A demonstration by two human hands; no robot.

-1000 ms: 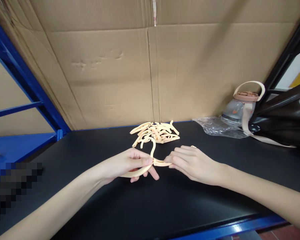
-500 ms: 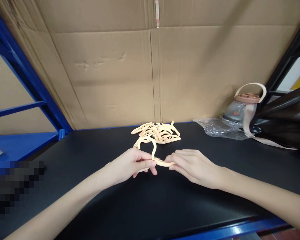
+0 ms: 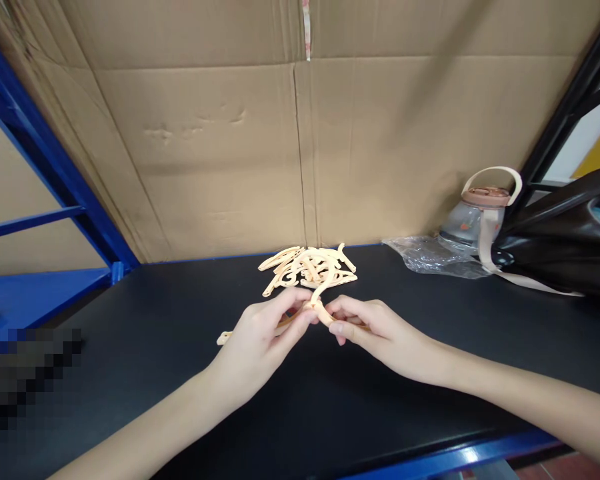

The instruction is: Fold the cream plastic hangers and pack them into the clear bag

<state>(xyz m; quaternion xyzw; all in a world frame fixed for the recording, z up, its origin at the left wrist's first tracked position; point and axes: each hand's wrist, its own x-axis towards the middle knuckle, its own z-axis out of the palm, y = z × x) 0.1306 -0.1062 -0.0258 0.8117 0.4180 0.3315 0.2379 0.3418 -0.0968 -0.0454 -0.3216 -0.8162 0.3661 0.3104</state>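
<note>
Both my hands meet over the black tabletop (image 3: 155, 320), pinching a small peach plastic hanger (image 3: 320, 303) between them. My left hand (image 3: 263, 340) is closed on its left arm, whose tip sticks out past my wrist. My right hand (image 3: 375, 333) is closed on the right arm, thumb and fingers pressed together. The hook rises between my fingertips. Just behind them lies a pile of several more peach hangers (image 3: 307, 267).
A cardboard sheet (image 3: 300, 147) forms the back wall. A crumpled clear plastic bag (image 3: 427, 257), a bottle with a pink lid and strap (image 3: 473, 217) and a black bag (image 3: 565, 247) sit at the right. Blue shelf frame (image 3: 45, 167) runs on the left.
My hands have lifted the hanger and drawn closer together, nearer the pile. The hanger has tilted, its left tip now sticking out beyond my left hand.
</note>
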